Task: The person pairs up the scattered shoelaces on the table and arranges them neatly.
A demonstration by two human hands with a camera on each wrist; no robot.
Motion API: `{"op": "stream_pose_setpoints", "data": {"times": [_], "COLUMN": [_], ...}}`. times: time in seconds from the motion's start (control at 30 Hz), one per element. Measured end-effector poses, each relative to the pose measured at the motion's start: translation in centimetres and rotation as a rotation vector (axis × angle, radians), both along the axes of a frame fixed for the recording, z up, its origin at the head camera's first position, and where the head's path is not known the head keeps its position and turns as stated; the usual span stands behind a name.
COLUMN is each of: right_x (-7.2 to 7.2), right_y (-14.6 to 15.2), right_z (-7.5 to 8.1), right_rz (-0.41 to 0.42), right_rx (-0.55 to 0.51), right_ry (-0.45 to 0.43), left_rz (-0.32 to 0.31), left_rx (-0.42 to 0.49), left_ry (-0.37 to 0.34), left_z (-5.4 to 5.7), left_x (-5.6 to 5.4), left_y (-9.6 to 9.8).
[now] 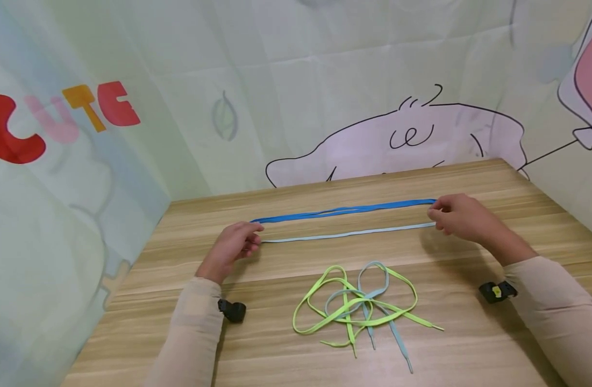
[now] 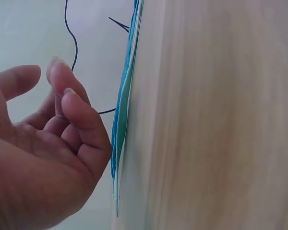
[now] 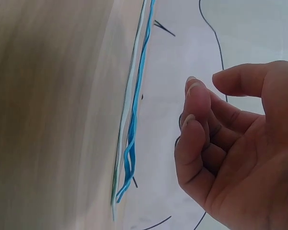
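Note:
A blue shoelace [image 1: 344, 210], its strands side by side, stretches across the wooden table. Nearer me, a pale blue shoelace [image 1: 349, 234] runs roughly parallel to it. My left hand [image 1: 234, 243] hovers by the left ends of both laces, and my right hand [image 1: 462, 217] by the right ends. In the left wrist view, loosely bent fingers [image 2: 84, 112] hold nothing, with the thumb apart. The right wrist view likewise shows relaxed fingers [image 3: 192, 143] with nothing between them, away from the blue strands [image 3: 137, 96].
Closer to me, a yellow-green shoelace [image 1: 320, 325] lies in loose loops, tangled with a light blue shoelace [image 1: 397, 338]. The wooden table [image 1: 266, 344] meets a printed cloth backdrop [image 1: 189, 107] behind and at the sides. Black cameras [image 1: 233, 310] hang at both wrists.

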State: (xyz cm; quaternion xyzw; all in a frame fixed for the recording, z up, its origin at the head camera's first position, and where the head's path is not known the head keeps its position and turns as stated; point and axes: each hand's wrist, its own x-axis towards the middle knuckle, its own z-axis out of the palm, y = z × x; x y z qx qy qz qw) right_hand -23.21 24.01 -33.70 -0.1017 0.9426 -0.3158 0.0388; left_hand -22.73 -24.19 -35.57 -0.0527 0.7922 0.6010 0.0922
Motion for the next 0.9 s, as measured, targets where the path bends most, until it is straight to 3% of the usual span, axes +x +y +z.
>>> {"op": "stream_pose_setpoints", "data": {"times": [0.57,0.9], "right_x": [1.1,1.9], "right_y": [-2.7,-4.6], "right_z": [0.1,0.1], "right_rz": [0.080,0.136], "right_rx": [-0.013,-0.008], "right_ry": [-0.006,-0.013], "left_rz": [-0.027,-0.066], "left_rx": [-0.037,-0.129], "left_ry": [0.009,0.014], "left_z": [0.0,0.2], "left_x": [0.1,0.1], "left_y": [2.4,4.0]}}
